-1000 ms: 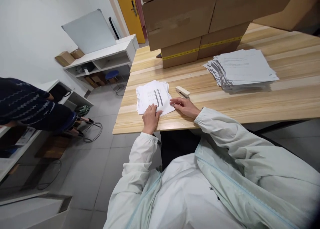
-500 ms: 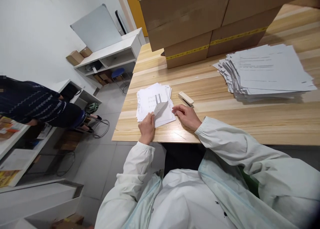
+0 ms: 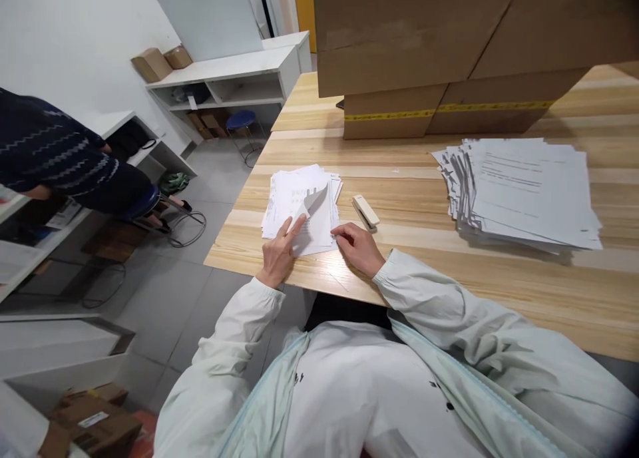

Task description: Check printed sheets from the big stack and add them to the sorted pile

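Note:
A small stack of printed paper sheets (image 3: 279,202) lies near the table's front left corner. My left hand (image 3: 277,253) is at its lower edge, thumb and fingers closed on a lifted sheet (image 3: 315,200) whose corner curls up and over. At the stack's right edge, my right hand (image 3: 358,248) rests on the table, its fingers curled together and the fingertips pinching the paper edge. Just beyond that hand lies a cream stapler (image 3: 366,212), touched by neither hand.
A taller, uneven pile of printed sheets (image 3: 529,188) stands on the right of the wooden table (image 3: 409,258). Stacked cardboard boxes (image 3: 399,38) rise at the back. To the left, a person in a dark patterned top (image 3: 54,145) sits on a stool by white shelves.
The camera view has turned, shifting the scene. My left index finger now reaches further along the lifted sheet, which curls up more. My right fingertips have closed in at the paper's edge.

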Available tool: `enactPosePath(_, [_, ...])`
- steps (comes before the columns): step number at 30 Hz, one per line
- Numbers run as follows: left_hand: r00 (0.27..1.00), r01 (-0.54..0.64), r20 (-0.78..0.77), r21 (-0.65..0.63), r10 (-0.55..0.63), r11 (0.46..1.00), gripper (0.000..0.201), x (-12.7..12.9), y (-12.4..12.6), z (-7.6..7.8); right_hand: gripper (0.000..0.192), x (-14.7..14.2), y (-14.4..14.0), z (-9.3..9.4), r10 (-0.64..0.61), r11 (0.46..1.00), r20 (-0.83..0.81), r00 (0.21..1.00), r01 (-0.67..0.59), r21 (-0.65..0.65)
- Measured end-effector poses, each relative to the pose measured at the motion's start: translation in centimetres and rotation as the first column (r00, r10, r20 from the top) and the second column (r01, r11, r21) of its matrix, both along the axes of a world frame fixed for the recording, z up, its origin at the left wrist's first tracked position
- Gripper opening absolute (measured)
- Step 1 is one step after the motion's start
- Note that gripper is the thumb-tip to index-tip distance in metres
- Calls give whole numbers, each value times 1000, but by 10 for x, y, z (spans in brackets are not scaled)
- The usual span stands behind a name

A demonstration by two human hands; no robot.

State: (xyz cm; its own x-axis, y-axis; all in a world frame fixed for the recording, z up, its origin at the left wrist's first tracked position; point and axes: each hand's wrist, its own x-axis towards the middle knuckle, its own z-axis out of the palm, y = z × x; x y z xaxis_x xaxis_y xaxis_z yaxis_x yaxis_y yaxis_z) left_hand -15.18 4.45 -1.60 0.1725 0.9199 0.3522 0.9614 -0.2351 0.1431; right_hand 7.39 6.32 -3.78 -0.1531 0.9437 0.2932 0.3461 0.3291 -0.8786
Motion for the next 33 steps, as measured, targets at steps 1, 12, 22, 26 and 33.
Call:
enactPosePath(1, [1000, 6, 12, 12, -6, 1000, 70, -1, 0, -2, 20, 0, 2, 0, 9, 1000, 2, 1000, -9, 13])
enactPosePath(12, [998, -51, -28, 1, 51, 999, 52, -1, 0, -5, 22, 4, 0, -2, 42, 966, 230, 972, -99, 239])
enactPosePath(22, [999, -5, -39, -98, 1, 995, 37, 12, -6, 7, 25, 9, -5, 1, 28, 957, 339, 940, -124, 264])
enactPosePath(26, [1000, 7, -5, -69, -8, 998, 36, 11, -5, 5, 30, 8, -7, 4, 38, 962, 342, 939, -127, 241])
enactPosePath(33, [984, -110, 145, 67, 99, 992, 32, 9, -3, -3, 29, 8, -7, 14, 54, 984, 218, 974, -89, 156])
